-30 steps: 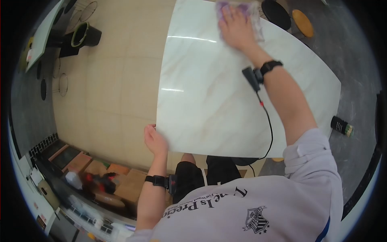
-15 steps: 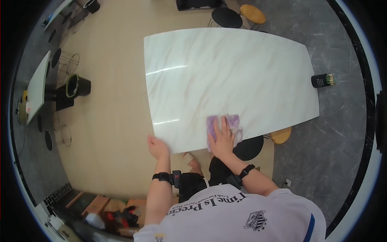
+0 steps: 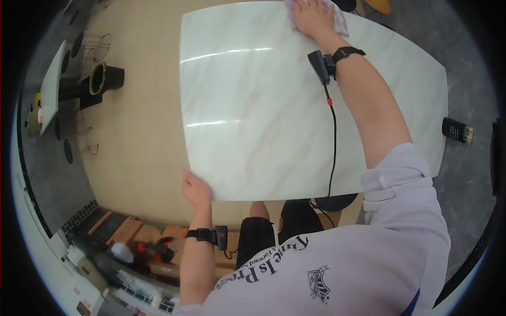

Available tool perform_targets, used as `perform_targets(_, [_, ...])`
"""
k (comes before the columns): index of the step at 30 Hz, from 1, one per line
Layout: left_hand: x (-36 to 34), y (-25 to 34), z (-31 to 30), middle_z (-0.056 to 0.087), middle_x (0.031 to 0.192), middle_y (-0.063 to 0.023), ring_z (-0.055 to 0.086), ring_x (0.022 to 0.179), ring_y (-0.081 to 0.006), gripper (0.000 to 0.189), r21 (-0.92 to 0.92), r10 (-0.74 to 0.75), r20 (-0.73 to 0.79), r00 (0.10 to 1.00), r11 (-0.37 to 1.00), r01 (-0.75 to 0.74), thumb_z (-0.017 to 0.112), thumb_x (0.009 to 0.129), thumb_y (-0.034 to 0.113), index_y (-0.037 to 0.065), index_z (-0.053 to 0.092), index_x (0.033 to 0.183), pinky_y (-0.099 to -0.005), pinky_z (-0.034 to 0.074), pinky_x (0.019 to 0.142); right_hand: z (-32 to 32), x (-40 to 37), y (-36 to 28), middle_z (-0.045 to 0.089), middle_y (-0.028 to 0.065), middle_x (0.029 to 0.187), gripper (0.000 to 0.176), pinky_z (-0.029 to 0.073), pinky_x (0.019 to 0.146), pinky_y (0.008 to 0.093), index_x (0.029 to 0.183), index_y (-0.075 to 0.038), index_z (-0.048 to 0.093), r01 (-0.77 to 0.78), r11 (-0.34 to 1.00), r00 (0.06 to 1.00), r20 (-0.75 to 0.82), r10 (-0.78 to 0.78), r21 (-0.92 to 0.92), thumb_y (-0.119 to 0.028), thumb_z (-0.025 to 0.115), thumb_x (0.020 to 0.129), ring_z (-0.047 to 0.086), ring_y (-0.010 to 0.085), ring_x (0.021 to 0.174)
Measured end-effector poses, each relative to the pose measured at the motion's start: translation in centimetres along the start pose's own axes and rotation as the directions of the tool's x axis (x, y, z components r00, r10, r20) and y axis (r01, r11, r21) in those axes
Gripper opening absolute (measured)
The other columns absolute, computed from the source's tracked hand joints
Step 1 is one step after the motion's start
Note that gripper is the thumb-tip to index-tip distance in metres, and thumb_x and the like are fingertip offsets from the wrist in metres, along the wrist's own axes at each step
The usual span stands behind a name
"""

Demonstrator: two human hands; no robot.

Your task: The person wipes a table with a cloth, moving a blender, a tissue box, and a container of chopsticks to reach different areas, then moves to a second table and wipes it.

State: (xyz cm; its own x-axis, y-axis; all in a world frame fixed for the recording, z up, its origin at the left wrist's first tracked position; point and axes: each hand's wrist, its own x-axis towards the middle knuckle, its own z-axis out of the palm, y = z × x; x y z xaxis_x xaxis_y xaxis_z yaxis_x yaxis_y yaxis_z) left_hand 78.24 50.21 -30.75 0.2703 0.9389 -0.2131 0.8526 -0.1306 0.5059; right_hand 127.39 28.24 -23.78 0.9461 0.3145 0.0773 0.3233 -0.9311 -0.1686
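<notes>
My right hand [image 3: 314,18] holds a purple and white cloth [image 3: 341,23] against the tabletop at its far edge, the arm stretched out. Part of the cloth lies under the palm and fingers, and some is cut off by the top of the view. The white marble-patterned table [image 3: 253,142] fills the middle. At its near left corner, my left hand [image 3: 196,188] is curled into a fist beside the edge; what its fingers hold, if anything, is hidden. Each wrist wears a black strap with a small device; a cable from the right device [image 3: 320,67] hangs across the tabletop.
A black holder with several pens or sticks [image 3: 457,130] is at the table's right edge. A round dark stool seat [image 3: 342,202] is partly under the near edge. Left lie a black bin [image 3: 108,78] and another table [image 3: 52,84]. Boxes [image 3: 126,234] stand at lower left.
My right hand has carried the cloth from the near edge to the far edge of the table. My left hand stays by the near left corner. The camera view has shifted.
</notes>
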Motion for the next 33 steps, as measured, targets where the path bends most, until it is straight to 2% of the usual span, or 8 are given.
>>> perform_targets(1, [0.1, -0.5, 0.8, 0.069, 0.121, -0.0245, 0.065, 0.109, -0.0383, 0.056, -0.009, -0.020, -0.041, 0.999, 1.000, 0.020, 0.039, 0.109, 0.041, -0.006, 0.064, 0.123, -0.0425, 0.048, 0.097, 1.8, -1.3, 0.7, 0.038, 0.0245, 0.159, 0.056, 0.017, 0.125, 0.0511, 0.149, -0.006, 0.049, -0.014, 1.000, 1.000, 0.010, 0.014, -0.007, -0.040, 0.030, 0.108, 0.030, 0.0425, 0.149])
perform_targets(3, [1.2, -1.7, 1.0, 0.067, 0.125, -0.0259, 0.063, 0.113, -0.0385, 0.058, -0.050, -0.047, 0.021, 0.999, 0.998, 0.048, 0.039, 0.109, 0.042, -0.008, 0.062, 0.127, -0.0416, 0.047, 0.100, 6.4, -4.7, 3.0, 0.035, 0.0176, 0.161, 0.055, 0.021, 0.117, 0.0684, 0.157, -0.024, 0.039, 0.078, 0.991, 0.969, -0.227, -0.100, -0.108, -0.039, 0.037, 0.104, 0.032, 0.0416, 0.148])
perform_targets(7, [1.9, -1.1, 0.5, 0.065, 0.128, -0.0286, 0.062, 0.116, -0.0393, 0.062, -0.104, -0.011, 0.097, 0.995, 0.994, 0.021, 0.037, 0.109, 0.043, -0.011, 0.060, 0.129, -0.0425, 0.046, 0.103, 1.2, -23.6, 1.9, 0.040, 0.0175, 0.158, 0.057, 0.024, 0.115, 0.0674, 0.154, -0.021, 0.046, 0.079, 0.997, 0.993, -0.086, -0.077, 0.019, -0.031, 0.049, 0.098, 0.038, 0.0422, 0.143])
perform_targets(14, [0.7, 1.9, -0.4, 0.065, 0.129, -0.0279, 0.063, 0.115, -0.0386, 0.068, -0.032, -0.090, 0.143, 0.986, 0.995, 0.095, 0.034, 0.110, 0.047, -0.014, 0.059, 0.126, -0.0428, 0.046, 0.102, -3.0, -47.6, 2.2, 0.033, 0.0217, 0.162, 0.058, 0.015, 0.117, 0.0687, 0.152, -0.016, 0.049, -0.296, 0.949, 0.923, 0.288, 0.257, 0.104, -0.031, 0.051, 0.095, 0.030, 0.0465, 0.147])
perform_targets(18, [2.1, -0.2, 0.5, 0.066, 0.125, -0.0281, 0.064, 0.112, -0.0395, 0.072, -0.110, 0.029, 0.118, 0.993, 0.994, -0.016, 0.032, 0.109, 0.051, -0.014, 0.060, 0.125, -0.0442, 0.047, 0.100, -2.5, -43.4, 3.7, 0.033, 0.0222, 0.162, 0.058, 0.015, 0.117, 0.0682, 0.152, -0.015, 0.048, -0.260, 0.964, 0.958, 0.137, 0.251, 0.049, -0.031, 0.050, 0.096, 0.030, 0.0464, 0.147])
perform_targets(28, [0.8, 1.3, -0.8, 0.070, 0.114, -0.0282, 0.065, 0.103, -0.0400, 0.069, -0.062, -0.032, 0.118, 0.992, 0.997, 0.040, 0.032, 0.110, 0.047, -0.014, 0.064, 0.119, -0.0449, 0.049, 0.095, 3.5, -7.6, 12.9, 0.040, 0.0145, 0.159, 0.054, 0.019, 0.119, 0.0647, 0.152, -0.023, 0.049, -0.093, 0.992, 0.953, -0.296, 0.066, -0.080, -0.038, 0.045, 0.099, 0.032, 0.0384, 0.149])
perform_targets(31, [0.5, 1.0, -0.8, 0.069, 0.118, -0.0281, 0.064, 0.107, -0.0400, 0.068, -0.087, 0.025, 0.087, 0.996, 0.996, -0.017, 0.033, 0.110, 0.047, -0.013, 0.063, 0.121, -0.0437, 0.048, 0.097, 3.0, -1.0, 13.3, 0.039, 0.0142, 0.160, 0.055, 0.019, 0.119, 0.0649, 0.153, -0.024, 0.047, -0.107, 0.992, 0.953, -0.291, 0.082, -0.069, -0.040, 0.042, 0.100, 0.030, 0.0381, 0.151])
perform_targets(33, [0.8, 1.3, -0.7, 0.068, 0.120, -0.0282, 0.064, 0.109, -0.0392, 0.069, 0.005, 0.006, 0.022, 1.000, 1.000, -0.006, 0.034, 0.110, 0.047, -0.014, 0.062, 0.123, -0.0428, 0.048, 0.098, -1.4, -0.6, 11.3, 0.033, 0.0241, 0.162, 0.058, 0.013, 0.126, 0.0514, 0.155, -0.009, 0.041, -0.188, 0.981, 0.982, -0.017, 0.189, 0.038, -0.041, 0.029, 0.108, 0.024, 0.0419, 0.152])
